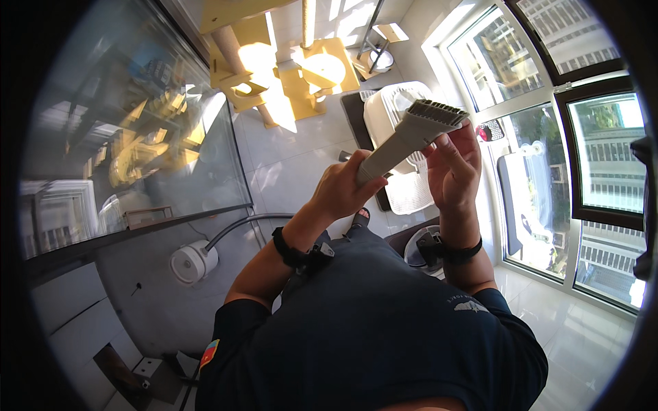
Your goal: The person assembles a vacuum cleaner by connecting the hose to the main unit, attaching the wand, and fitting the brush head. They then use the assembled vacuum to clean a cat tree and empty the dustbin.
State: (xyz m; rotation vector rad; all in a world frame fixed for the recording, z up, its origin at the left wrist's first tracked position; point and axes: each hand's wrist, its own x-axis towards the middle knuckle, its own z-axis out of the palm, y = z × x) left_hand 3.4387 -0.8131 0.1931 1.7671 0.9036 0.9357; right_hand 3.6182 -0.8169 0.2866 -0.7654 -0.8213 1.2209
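Both left hand point(341, 188) and right hand point(455, 171) have fingers grasping a grey brush nozzle point(401, 145), slanting lengthwise, bristles point(437, 113) forward-right. Beyond are tiled floor point(279, 164) and windows point(610, 157).

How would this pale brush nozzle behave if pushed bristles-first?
The brush nozzle would probably stay stiff: it extends straight, without sagging, beyond your left hand. Its dark, tufted bristles may flex; its smooth-looking surface could slip.

A sunlit cat tree point(296, 94) stands just before 12 o'clock. At 1 o'clock, a white tub point(382, 113) overlaps a dark mat point(355, 115); a glass pane point(82, 137) is at 10, a window point(606, 151) near 3.
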